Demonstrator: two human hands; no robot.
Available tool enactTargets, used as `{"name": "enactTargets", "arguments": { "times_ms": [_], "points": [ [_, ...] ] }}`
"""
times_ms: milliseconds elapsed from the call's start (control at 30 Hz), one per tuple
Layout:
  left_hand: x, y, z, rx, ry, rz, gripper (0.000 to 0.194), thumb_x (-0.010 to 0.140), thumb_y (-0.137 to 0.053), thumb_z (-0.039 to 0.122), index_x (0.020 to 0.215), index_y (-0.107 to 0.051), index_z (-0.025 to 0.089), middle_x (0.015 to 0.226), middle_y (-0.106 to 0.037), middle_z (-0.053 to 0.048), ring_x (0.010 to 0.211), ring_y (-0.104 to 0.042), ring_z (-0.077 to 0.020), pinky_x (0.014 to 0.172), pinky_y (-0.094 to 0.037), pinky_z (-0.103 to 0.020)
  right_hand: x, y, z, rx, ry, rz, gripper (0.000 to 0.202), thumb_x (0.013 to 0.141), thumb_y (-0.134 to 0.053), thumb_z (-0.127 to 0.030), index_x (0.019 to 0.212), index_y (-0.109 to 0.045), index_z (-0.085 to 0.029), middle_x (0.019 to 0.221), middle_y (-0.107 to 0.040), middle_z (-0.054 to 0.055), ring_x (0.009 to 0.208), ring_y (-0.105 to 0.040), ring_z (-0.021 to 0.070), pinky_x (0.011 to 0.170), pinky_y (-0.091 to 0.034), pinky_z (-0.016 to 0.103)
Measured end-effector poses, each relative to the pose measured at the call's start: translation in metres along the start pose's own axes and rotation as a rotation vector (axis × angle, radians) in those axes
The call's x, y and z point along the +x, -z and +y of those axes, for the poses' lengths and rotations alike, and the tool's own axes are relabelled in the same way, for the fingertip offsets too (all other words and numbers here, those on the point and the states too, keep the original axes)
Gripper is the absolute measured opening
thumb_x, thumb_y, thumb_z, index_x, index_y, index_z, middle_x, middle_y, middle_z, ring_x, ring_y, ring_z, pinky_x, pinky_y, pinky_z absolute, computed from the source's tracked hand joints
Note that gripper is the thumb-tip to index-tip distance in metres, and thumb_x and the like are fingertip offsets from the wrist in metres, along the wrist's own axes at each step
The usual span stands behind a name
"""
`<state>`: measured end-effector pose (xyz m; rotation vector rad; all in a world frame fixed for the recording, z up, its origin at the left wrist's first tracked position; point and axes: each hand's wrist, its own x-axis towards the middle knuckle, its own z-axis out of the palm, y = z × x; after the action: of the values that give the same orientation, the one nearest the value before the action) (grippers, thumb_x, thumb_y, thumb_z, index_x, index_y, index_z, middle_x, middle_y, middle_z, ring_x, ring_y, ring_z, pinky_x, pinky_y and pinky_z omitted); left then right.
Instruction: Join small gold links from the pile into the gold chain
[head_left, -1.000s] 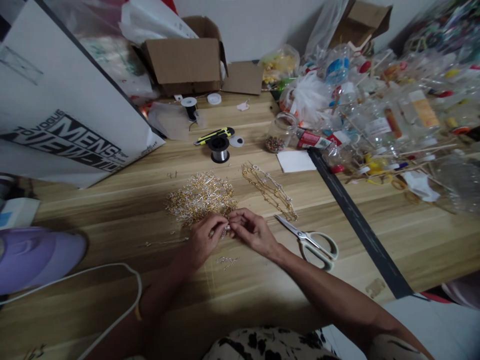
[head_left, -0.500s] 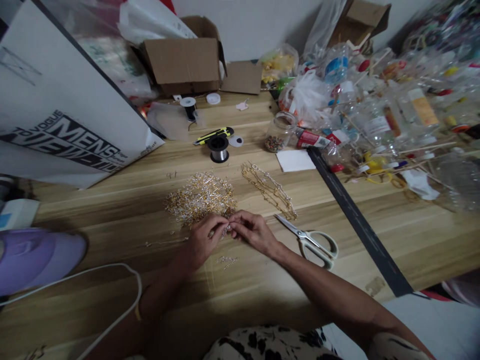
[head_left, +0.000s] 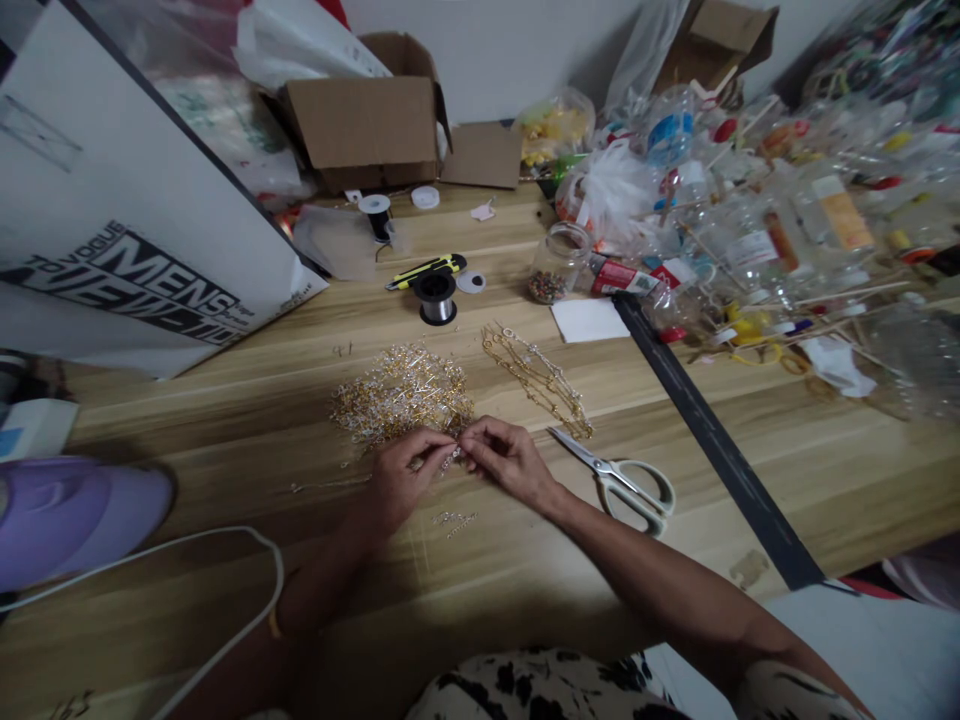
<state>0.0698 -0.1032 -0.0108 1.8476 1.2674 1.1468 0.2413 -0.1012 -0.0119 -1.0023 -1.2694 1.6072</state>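
Barely shifted from a moment earlier, the left hand [head_left: 399,480] and right hand [head_left: 511,464] meet at the fingertips, pinching a small silvery piece [head_left: 451,458] over the counter [head_left: 495,590], just beside a gold-and-silver pile [head_left: 405,392]. Linked strands [head_left: 546,384] lie near white-handled scissors [head_left: 609,472].

A big white carton [head_left: 90,200] with black lettering stood at the left, and a purple object [head_left: 90,520] sat nearer, with a white cord [head_left: 277,560] curving in front of it. At the back, an open cardboard box [head_left: 360,122] held a white plastic bag [head_left: 300,42]. A yellow-and-black cutter knife [head_left: 425,271] lay in front of a round white lid [head_left: 425,197]. A clear jar [head_left: 561,250], partly filled with small multicolored beads [head_left: 547,287], stood beside piled plastic bottles [head_left: 757,245]. A white sheet [head_left: 590,321] lay by a long black strip [head_left: 712,430].
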Motion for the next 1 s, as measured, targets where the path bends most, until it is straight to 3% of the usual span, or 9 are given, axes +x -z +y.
{"name": "enactTargets", "arguments": {
  "times_ms": [167, 400, 500, 733, 1000],
  "points": [
    [0.002, 0.004, 0.004, -0.068, 0.092, 0.004, 0.008, 0.081, -0.064, 0.022, 0.074, -0.066, 0.017, 0.063, -0.067, 0.001, 0.056, -0.062, -0.0109, 0.056, -0.049, -0.020, 0.000, 0.002, 0.003, -0.086, 0.051, 0.014, 0.028, 0.084, -0.060, -0.043, 0.076, -0.056, -0.016, 0.064, -0.053, -0.001, 0.057, -0.049, 0.0099, 0.053, -0.041, 0.021],
    [0.008, 0.008, 0.003, -0.210, 0.057, 0.010, 0.010, 0.080, -0.065, 0.020, 0.070, -0.064, 0.017, 0.074, -0.067, -0.002, 0.073, -0.064, -0.0139, 0.069, -0.051, -0.025, 0.000, 0.002, 0.002, -0.149, 0.076, 0.031, 0.022, 0.084, -0.058, -0.036, 0.075, -0.055, -0.017, 0.064, -0.051, -0.002, 0.056, -0.047, 0.0099, 0.053, -0.038, 0.021],
    [0.010, 0.009, 0.001, -0.334, 0.113, -0.022, 0.008, 0.076, -0.068, 0.018, 0.070, -0.065, 0.017, 0.080, -0.071, -0.005, 0.077, -0.066, -0.0154, 0.071, -0.053, -0.027, 0.000, 0.002, 0.003, -0.154, 0.076, 0.038, 0.020, 0.084, -0.058, -0.034, 0.076, -0.055, -0.017, 0.063, -0.051, -0.002, 0.056, -0.046, 0.0097, 0.053, -0.037, 0.021],
    [0.013, 0.011, -0.001, -0.522, 0.284, -0.106, 0.014, 0.073, -0.071, 0.022, 0.067, -0.061, 0.016, 0.071, -0.072, -0.003, 0.062, -0.066, -0.0140, 0.059, -0.054, -0.027, 0.000, 0.003, 0.006, -0.149, 0.076, 0.038, 0.022, 0.087, -0.056, -0.037, 0.078, -0.054, -0.017, 0.064, -0.052, -0.002, 0.055, -0.048, 0.0099, 0.053, -0.038, 0.021],
    [0.015, 0.010, 0.005, -0.445, 0.372, -0.150, 0.014, 0.072, -0.071, 0.023, 0.066, -0.062, 0.014, 0.057, -0.067, 0.000, 0.054, -0.063, -0.0117, 0.055, -0.052, -0.022, -0.002, 0.004, 0.005, -0.297, 0.206, 0.070, 0.020, 0.093, -0.050, -0.031, 0.081, -0.055, -0.017, 0.067, -0.053, -0.001, 0.058, -0.048, 0.0106, 0.055, -0.039, 0.022]
  ]
}}
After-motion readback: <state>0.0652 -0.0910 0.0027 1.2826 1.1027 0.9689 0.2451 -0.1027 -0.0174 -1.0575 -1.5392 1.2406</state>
